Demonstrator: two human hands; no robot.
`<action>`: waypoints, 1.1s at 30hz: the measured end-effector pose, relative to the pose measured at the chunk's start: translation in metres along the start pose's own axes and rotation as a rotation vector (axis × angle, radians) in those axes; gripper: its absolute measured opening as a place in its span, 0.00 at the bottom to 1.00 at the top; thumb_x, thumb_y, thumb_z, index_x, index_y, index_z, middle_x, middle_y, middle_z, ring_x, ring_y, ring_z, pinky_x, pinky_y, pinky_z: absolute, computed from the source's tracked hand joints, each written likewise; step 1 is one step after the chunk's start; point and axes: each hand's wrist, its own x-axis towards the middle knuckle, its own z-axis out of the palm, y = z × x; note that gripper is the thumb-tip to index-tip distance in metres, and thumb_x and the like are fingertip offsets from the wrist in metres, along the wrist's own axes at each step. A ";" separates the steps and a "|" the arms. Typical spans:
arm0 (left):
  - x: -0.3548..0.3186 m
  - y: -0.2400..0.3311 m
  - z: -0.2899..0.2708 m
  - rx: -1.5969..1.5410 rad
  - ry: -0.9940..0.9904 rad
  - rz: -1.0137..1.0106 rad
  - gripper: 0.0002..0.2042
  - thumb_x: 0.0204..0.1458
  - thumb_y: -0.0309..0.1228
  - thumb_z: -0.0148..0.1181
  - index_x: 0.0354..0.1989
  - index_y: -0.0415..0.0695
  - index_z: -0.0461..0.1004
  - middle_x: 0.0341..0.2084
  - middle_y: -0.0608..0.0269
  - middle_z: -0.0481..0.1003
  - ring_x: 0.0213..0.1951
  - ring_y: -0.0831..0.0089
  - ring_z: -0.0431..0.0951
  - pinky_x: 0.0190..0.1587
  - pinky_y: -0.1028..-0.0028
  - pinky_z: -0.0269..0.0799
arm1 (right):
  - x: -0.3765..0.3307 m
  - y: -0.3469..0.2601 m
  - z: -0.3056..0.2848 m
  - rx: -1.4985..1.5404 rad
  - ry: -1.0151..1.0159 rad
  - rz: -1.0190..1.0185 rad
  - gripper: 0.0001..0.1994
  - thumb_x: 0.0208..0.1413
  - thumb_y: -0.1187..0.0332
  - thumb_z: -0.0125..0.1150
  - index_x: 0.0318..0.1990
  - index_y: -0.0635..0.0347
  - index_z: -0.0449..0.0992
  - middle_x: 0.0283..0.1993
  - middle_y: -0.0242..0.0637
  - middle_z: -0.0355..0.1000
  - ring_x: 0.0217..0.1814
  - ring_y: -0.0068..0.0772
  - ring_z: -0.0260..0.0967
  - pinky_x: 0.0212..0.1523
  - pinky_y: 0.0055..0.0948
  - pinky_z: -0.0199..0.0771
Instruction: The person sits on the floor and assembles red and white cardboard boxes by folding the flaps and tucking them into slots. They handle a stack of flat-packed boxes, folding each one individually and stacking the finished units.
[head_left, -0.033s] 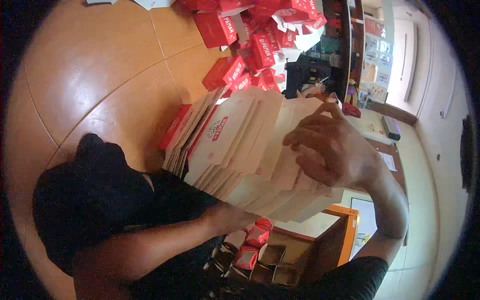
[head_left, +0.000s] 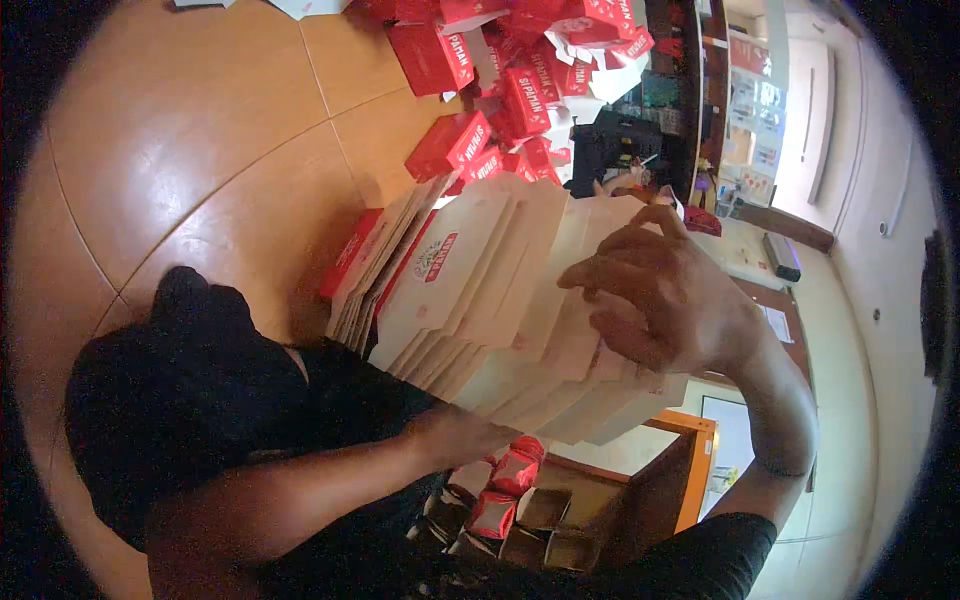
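A thick fanned stack of flat cardboard box blanks, pale inside with some red printed faces, leans across the middle of the view. My left hand supports it from the lower side; its fingers are hidden behind the boards. Over the right part of the stack is my right hand, fingers bent and spread apart, fingertips at the pale boards. No single board shows clearly gripped in it. Beyond the stack, folded red boxes lie in a heap on the tiled floor.
Below my left forearm are red wrapped packs and open brown box compartments. A dark bag-like object sits beside the heap. An orange door frame and a pale wall stand to the right. My dark-clothed leg is at left.
The fingers of my right hand have shifted slightly left over the boards. The stack and my left hand stay in place.
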 end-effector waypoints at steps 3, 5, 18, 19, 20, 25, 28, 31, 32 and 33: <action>0.000 -0.005 -0.005 -0.111 0.236 0.046 0.17 0.55 0.38 0.52 0.54 0.57 0.71 0.35 0.61 0.78 0.28 0.63 0.81 0.26 0.66 0.80 | 0.005 0.002 0.002 -0.048 -0.058 -0.031 0.10 0.48 0.63 0.62 0.39 0.50 0.79 0.41 0.37 0.73 0.45 0.40 0.69 0.53 0.45 0.58; 0.002 -0.007 -0.008 -0.295 0.124 0.027 0.18 0.53 0.34 0.53 0.53 0.50 0.71 0.40 0.57 0.79 0.36 0.62 0.82 0.34 0.64 0.81 | 0.009 0.000 0.001 -0.082 -0.112 -0.038 0.10 0.46 0.66 0.61 0.38 0.53 0.80 0.45 0.36 0.73 0.49 0.43 0.68 0.59 0.47 0.55; 0.009 -0.013 -0.046 -0.201 -0.267 0.019 0.23 0.60 0.37 0.46 0.65 0.49 0.61 0.63 0.48 0.63 0.63 0.53 0.65 0.67 0.58 0.58 | 0.033 -0.006 0.008 -0.180 -0.028 -0.133 0.06 0.44 0.69 0.63 0.32 0.53 0.75 0.42 0.33 0.74 0.54 0.40 0.69 0.60 0.51 0.55; 0.009 -0.008 -0.031 -0.028 -0.278 0.068 0.24 0.61 0.38 0.46 0.66 0.49 0.59 0.64 0.47 0.61 0.65 0.54 0.63 0.69 0.59 0.54 | 0.034 -0.006 0.008 -0.161 -0.029 -0.111 0.07 0.44 0.69 0.63 0.34 0.53 0.76 0.41 0.33 0.74 0.52 0.39 0.69 0.60 0.51 0.56; 0.006 -0.003 -0.015 -0.320 -0.014 -0.076 0.21 0.61 0.44 0.44 0.61 0.51 0.65 0.56 0.52 0.68 0.58 0.58 0.69 0.62 0.61 0.62 | 0.040 -0.007 0.007 -0.150 -0.022 -0.113 0.08 0.44 0.70 0.63 0.35 0.53 0.76 0.40 0.33 0.74 0.51 0.38 0.70 0.60 0.50 0.56; 0.000 -0.009 -0.017 -1.148 -0.134 -0.370 0.26 0.61 0.60 0.40 0.52 0.55 0.75 0.42 0.58 0.79 0.44 0.65 0.80 0.50 0.65 0.75 | 0.039 0.000 0.021 -0.223 -0.044 -0.138 0.09 0.50 0.60 0.59 0.36 0.52 0.75 0.39 0.31 0.73 0.51 0.36 0.68 0.56 0.46 0.60; 0.002 -0.016 -0.036 -1.084 -0.262 -0.289 0.26 0.61 0.58 0.41 0.54 0.54 0.74 0.45 0.55 0.78 0.47 0.61 0.79 0.54 0.64 0.72 | 0.045 -0.001 0.021 -0.313 -0.073 -0.189 0.09 0.48 0.60 0.59 0.34 0.52 0.76 0.39 0.31 0.72 0.50 0.36 0.67 0.55 0.45 0.61; 0.007 -0.017 -0.036 -0.765 -0.384 -0.149 0.22 0.63 0.49 0.41 0.58 0.50 0.70 0.51 0.51 0.74 0.53 0.54 0.74 0.59 0.60 0.67 | 0.051 -0.004 0.019 -0.285 0.007 -0.230 0.09 0.45 0.60 0.59 0.31 0.52 0.76 0.38 0.31 0.71 0.48 0.36 0.66 0.52 0.44 0.62; 0.006 -0.015 -0.029 -0.698 -0.370 -0.140 0.22 0.63 0.49 0.41 0.58 0.50 0.69 0.52 0.50 0.74 0.54 0.53 0.74 0.60 0.59 0.67 | 0.054 -0.004 0.019 -0.254 0.050 -0.247 0.08 0.45 0.60 0.59 0.29 0.52 0.76 0.38 0.31 0.71 0.47 0.36 0.66 0.52 0.44 0.62; 0.004 -0.011 -0.012 -0.729 -0.251 -0.186 0.25 0.61 0.55 0.41 0.56 0.53 0.71 0.50 0.52 0.76 0.51 0.54 0.77 0.57 0.60 0.70 | 0.055 -0.003 0.018 -0.277 0.010 -0.247 0.08 0.45 0.60 0.59 0.29 0.52 0.76 0.37 0.32 0.71 0.47 0.36 0.66 0.51 0.44 0.62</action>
